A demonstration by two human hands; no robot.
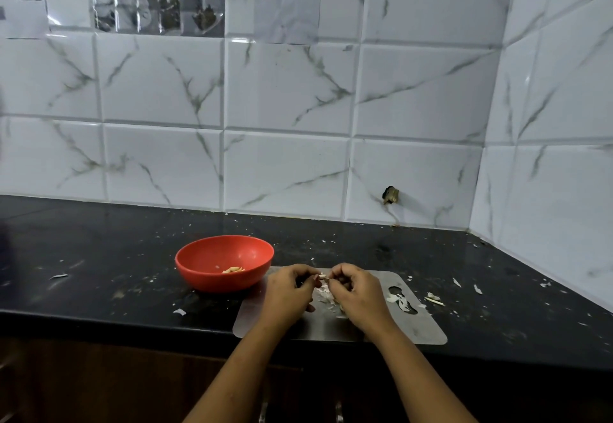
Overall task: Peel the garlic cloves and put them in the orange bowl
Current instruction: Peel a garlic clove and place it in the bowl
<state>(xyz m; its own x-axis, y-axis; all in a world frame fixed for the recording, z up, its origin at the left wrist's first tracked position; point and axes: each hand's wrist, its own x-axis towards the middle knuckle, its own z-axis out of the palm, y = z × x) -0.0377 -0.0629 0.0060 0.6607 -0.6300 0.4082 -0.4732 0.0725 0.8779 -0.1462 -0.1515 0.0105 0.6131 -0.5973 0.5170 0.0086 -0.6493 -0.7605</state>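
Both hands, left hand [289,286] and right hand [356,290], pinch one garlic clove [322,277] between curled fingertips. The orange bowl [224,261] sits just left. Best to strip all skin first.

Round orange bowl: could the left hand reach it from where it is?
Probably yes: the round orange plastic bowl sits just beside the left hand, nothing between them, though that hand pinches a garlic clove.

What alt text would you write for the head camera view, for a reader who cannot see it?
A person's left hand and right hand pinch a pale garlic clove above a grey metal board strewn with white papery peels. Left of the board, on the black counter, a round orange bowl holds a few peeled cloves.
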